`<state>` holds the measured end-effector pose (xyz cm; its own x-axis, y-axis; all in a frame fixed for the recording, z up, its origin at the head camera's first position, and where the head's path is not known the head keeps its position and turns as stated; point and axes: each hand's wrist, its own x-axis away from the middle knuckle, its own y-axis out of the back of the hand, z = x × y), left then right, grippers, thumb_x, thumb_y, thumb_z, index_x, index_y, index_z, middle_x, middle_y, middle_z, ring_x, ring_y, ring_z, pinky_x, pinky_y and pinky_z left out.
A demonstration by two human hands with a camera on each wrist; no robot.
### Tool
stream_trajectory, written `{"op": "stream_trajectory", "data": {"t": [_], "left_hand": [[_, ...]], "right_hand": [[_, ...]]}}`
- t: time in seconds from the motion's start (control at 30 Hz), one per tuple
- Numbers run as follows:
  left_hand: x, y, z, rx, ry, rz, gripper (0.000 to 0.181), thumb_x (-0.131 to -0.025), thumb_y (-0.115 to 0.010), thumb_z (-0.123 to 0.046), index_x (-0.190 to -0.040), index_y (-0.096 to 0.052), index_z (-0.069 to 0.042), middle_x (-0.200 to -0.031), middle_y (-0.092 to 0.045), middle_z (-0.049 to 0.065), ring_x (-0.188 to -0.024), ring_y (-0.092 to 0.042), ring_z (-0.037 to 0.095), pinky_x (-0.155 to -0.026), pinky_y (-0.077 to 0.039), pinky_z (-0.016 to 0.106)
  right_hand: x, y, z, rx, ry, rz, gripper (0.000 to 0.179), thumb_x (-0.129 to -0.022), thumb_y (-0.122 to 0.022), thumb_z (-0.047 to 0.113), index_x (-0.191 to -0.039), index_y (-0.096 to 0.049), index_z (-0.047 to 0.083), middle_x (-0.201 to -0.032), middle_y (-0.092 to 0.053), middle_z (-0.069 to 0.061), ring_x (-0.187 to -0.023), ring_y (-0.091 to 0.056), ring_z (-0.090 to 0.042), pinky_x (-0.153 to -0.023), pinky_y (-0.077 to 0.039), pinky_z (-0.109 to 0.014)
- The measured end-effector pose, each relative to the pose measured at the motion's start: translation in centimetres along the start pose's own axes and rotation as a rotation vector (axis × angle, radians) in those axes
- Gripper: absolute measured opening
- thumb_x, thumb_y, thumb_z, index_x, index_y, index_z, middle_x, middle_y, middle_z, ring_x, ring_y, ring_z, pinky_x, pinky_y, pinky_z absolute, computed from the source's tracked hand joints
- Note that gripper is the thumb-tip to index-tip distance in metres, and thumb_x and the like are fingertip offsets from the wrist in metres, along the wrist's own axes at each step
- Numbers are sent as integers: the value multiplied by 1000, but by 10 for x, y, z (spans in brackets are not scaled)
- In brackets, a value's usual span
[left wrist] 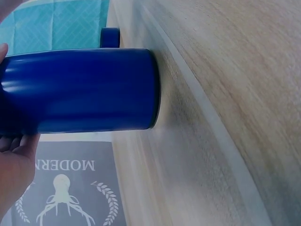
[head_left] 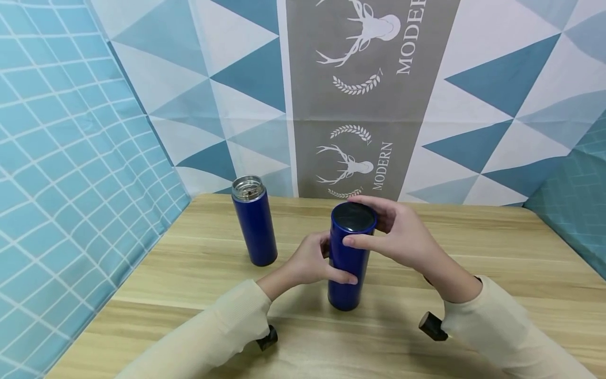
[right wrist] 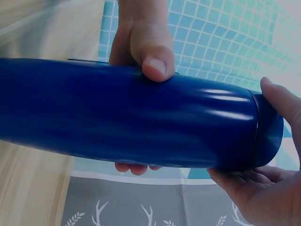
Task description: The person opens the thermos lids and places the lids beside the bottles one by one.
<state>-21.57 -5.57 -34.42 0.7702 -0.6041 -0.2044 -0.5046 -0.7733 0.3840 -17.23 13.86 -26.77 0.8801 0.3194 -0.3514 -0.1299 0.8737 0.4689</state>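
Observation:
A dark blue thermos bottle (head_left: 347, 263) with a black-topped lid (head_left: 354, 217) stands upright on the table in the head view. My left hand (head_left: 314, 260) grips its body around the middle, thumb across the front. Higher up, my right hand (head_left: 402, 231) holds the lid between thumb and fingers. The right wrist view shows a thin seam between the lid (right wrist: 269, 132) and the body, with the right hand's thumb and fingers on opposite sides of the lid. A second blue bottle (head_left: 255, 226) stands to the left, its steel mouth uncovered.
The wood-grain table (head_left: 473, 247) meets a patterned backdrop (head_left: 350, 105) at the back and a blue tiled covering (head_left: 61, 158) on the left. A small blue cylindrical thing (left wrist: 110, 37) shows beyond the held bottle in the left wrist view.

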Motion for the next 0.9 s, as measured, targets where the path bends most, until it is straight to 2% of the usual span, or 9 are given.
{"op": "stream_trajectory", "data": {"t": [0.23,0.4,0.53,0.77,0.9], "left_hand": [[0,1,0,3,1,-2,58,-64,-87,-8,-117,-63,-5,-109,-72,14,-90,-68,6,-84,-56,21],[0,0,2,-2,2,-2,57,-65,-87,-9,-116,-63,-4,-109,-72,14,-90,-68,7,-83,-56,21],[0,1,1,-3,2,-1,57,-65,-87,-9,-116,-63,-4,-108,-72,14,-89,-68,6,-83,-56,21],[-1,1,1,5,-15,-4,56,-64,-87,-9,-114,-63,-4,-107,-72,15,-87,-67,4,-82,-56,21],[0,1,-1,0,-3,-2,56,-64,-87,-9,-114,-63,-4,-107,-72,14,-87,-67,4,-82,-56,21]], "right_hand": [[-1,2,2,46,-14,22,58,-79,-79,20,-132,-57,13,-122,-67,-11,-108,-67,-24,-94,-55,-31],[-1,2,1,54,-21,26,57,-80,-79,20,-132,-57,14,-121,-68,-10,-107,-67,-23,-89,-54,-19],[-1,2,2,49,-20,34,57,-80,-78,21,-132,-57,14,-122,-68,-8,-107,-67,-21,-88,-52,-15],[-1,3,2,39,-16,29,55,-81,-77,21,-132,-57,15,-121,-68,-7,-106,-67,-19,-89,-53,-17],[-1,2,-1,33,2,32,54,-82,-77,19,-132,-56,14,-122,-68,-10,-107,-67,-23,-93,-55,-27]]}}
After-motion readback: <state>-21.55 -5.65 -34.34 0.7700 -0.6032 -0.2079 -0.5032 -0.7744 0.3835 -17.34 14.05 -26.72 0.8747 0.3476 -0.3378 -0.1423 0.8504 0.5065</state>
